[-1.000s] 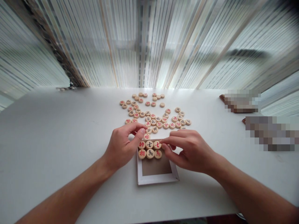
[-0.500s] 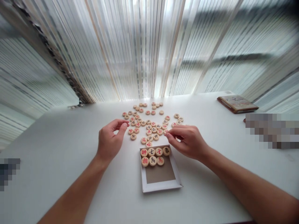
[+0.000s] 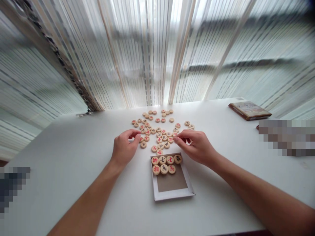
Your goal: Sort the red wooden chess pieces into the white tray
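Round wooden Chinese chess pieces with red and black characters lie scattered ahead of me, a central cluster [image 3: 164, 137] among them. My left hand [image 3: 126, 145] hovers at the cluster's left edge, fingers curved and thumb apart, close to a red-marked piece [image 3: 146, 138]; nothing shows in its grasp. On the right side, my right hand [image 3: 195, 144] has thumb and forefinger pinched at a piece that the fingertips mostly hide. Nearer to me sits a shallow white box [image 3: 174, 195] with a brown bottom. Several pieces, such as a red horse piece [image 3: 171, 169], lie face up in two rows at its far end.
The white table [image 3: 81, 157] carries everything. A flat brown-edged box or book [image 3: 249, 109] lies at the far right, with a blurred-out object [image 3: 283, 137] nearer. Sheer striped curtains [image 3: 147, 59] hang behind the table's far edge.
My left hand has moved right and closer to the left-hand pieces. A red piece by my right fingertips is now mostly hidden by them. The view has shifted slightly.
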The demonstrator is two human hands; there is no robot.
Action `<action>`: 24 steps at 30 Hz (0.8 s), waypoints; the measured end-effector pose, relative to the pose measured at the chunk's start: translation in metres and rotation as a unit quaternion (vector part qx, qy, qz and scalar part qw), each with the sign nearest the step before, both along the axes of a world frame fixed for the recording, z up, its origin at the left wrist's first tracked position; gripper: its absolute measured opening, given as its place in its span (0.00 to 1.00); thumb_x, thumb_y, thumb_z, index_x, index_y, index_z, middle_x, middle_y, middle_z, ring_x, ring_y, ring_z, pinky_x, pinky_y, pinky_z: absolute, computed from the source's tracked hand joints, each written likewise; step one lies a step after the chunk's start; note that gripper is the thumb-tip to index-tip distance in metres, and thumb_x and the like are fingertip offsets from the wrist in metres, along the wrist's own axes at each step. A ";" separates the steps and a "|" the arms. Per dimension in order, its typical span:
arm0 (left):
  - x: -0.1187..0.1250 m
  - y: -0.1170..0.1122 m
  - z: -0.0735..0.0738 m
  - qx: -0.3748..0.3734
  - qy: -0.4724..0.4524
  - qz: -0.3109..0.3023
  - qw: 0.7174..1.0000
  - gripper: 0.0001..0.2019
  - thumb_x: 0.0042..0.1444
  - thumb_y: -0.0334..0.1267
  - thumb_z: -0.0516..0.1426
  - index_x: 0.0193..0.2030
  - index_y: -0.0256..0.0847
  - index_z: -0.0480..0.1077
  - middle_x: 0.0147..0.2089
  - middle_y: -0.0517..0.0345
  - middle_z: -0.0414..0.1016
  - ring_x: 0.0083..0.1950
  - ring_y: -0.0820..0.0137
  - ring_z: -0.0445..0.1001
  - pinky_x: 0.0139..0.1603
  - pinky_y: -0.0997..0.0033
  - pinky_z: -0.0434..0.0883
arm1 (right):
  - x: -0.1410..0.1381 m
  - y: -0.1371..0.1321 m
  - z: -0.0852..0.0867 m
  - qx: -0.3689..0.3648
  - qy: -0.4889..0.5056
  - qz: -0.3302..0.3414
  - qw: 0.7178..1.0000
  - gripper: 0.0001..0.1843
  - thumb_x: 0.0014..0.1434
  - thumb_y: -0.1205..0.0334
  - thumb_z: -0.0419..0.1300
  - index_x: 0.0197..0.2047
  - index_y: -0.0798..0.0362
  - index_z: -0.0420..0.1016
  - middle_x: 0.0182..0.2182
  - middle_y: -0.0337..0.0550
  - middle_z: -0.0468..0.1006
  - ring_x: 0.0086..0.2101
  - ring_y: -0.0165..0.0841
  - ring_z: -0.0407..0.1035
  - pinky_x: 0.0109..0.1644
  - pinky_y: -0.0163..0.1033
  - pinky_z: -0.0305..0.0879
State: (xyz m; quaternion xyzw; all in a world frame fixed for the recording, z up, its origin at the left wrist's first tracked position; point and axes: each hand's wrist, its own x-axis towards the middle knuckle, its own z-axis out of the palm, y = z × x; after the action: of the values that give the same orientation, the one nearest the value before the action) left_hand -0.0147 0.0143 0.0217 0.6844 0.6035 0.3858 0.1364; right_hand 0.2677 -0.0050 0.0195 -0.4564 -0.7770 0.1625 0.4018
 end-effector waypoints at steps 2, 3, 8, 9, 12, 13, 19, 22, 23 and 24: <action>0.000 0.000 -0.001 0.000 0.003 -0.005 1.000 0.11 0.63 0.41 0.60 0.44 0.42 0.84 0.42 0.53 0.89 0.43 0.61 0.86 0.50 0.64 0.80 | -0.009 0.006 0.007 -0.043 -0.022 -0.005 0.999 0.13 0.70 0.59 0.62 0.37 0.53 0.86 0.32 0.44 0.85 0.30 0.33 0.73 0.36 0.38 0.65; 0.000 0.000 -0.001 0.000 0.003 -0.007 1.000 0.11 0.63 0.41 0.60 0.44 0.42 0.84 0.42 0.53 0.89 0.43 0.61 0.86 0.52 0.64 0.80 | -0.015 0.011 0.011 -0.065 -0.044 -0.006 0.997 0.12 0.69 0.60 0.62 0.39 0.53 0.87 0.33 0.44 0.86 0.32 0.34 0.75 0.38 0.38 0.66; 0.001 0.000 0.000 0.004 0.005 -0.013 1.000 0.12 0.64 0.41 0.59 0.44 0.41 0.84 0.42 0.53 0.89 0.43 0.61 0.86 0.51 0.64 0.80 | -0.051 0.051 0.028 -0.104 -0.129 -0.007 0.986 0.12 0.69 0.58 0.64 0.41 0.54 0.87 0.37 0.48 0.88 0.36 0.37 0.77 0.40 0.40 0.67; 0.001 0.000 0.000 0.005 0.005 -0.014 1.000 0.12 0.64 0.40 0.59 0.44 0.41 0.84 0.42 0.53 0.89 0.43 0.61 0.86 0.50 0.64 0.80 | -0.059 0.061 0.029 -0.105 -0.140 -0.011 0.984 0.13 0.69 0.57 0.64 0.41 0.55 0.87 0.38 0.49 0.88 0.36 0.37 0.77 0.41 0.41 0.67; 0.002 -0.001 0.000 0.008 0.006 -0.019 1.000 0.12 0.64 0.40 0.59 0.44 0.42 0.84 0.43 0.53 0.89 0.43 0.61 0.86 0.48 0.65 0.80 | -0.085 0.088 0.029 -0.113 -0.175 -0.023 0.978 0.15 0.69 0.55 0.64 0.40 0.58 0.86 0.39 0.56 0.86 0.38 0.41 0.77 0.43 0.43 0.67; 0.002 -0.002 0.000 0.009 0.007 -0.020 1.000 0.12 0.64 0.40 0.59 0.44 0.42 0.84 0.43 0.53 0.89 0.43 0.61 0.86 0.49 0.65 0.80 | -0.093 0.095 0.029 -0.115 -0.185 -0.030 0.975 0.14 0.68 0.56 0.65 0.41 0.59 0.85 0.41 0.58 0.86 0.40 0.42 0.76 0.43 0.44 0.68; 0.002 -0.001 0.001 0.014 0.008 -0.015 1.000 0.11 0.63 0.40 0.59 0.43 0.43 0.84 0.44 0.53 0.89 0.44 0.60 0.85 0.51 0.65 0.80 | -0.124 0.116 0.028 -0.143 -0.219 -0.057 0.964 0.14 0.64 0.61 0.66 0.49 0.61 0.84 0.47 0.65 0.84 0.44 0.48 0.77 0.44 0.45 0.69; 0.003 0.000 0.001 0.011 0.008 -0.017 1.000 0.11 0.63 0.41 0.59 0.43 0.42 0.84 0.43 0.53 0.89 0.44 0.60 0.85 0.51 0.65 0.79 | -0.124 0.120 0.026 -0.151 -0.220 -0.047 0.963 0.12 0.64 0.61 0.67 0.47 0.60 0.85 0.43 0.62 0.85 0.43 0.47 0.77 0.44 0.44 0.70; 0.003 0.000 0.001 0.010 0.008 -0.018 1.000 0.12 0.63 0.41 0.59 0.43 0.42 0.84 0.43 0.53 0.89 0.44 0.60 0.85 0.51 0.65 0.79 | -0.122 0.121 0.025 -0.153 -0.220 -0.038 0.963 0.11 0.63 0.63 0.67 0.45 0.60 0.86 0.41 0.61 0.85 0.42 0.46 0.77 0.45 0.44 0.70; 0.003 0.000 0.001 0.008 0.008 -0.020 1.000 0.12 0.63 0.41 0.59 0.43 0.42 0.84 0.43 0.53 0.89 0.44 0.60 0.85 0.51 0.65 0.79 | -0.119 0.121 0.024 -0.154 -0.221 -0.028 0.963 0.09 0.62 0.65 0.67 0.43 0.59 0.86 0.39 0.59 0.86 0.41 0.45 0.76 0.45 0.44 0.70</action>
State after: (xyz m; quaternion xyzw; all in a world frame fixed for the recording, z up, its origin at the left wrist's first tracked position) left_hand -0.0113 0.0142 0.0224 0.7001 0.5878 0.3826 0.1335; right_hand 0.1484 0.1161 0.0439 -0.5589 -0.7989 0.1643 0.1496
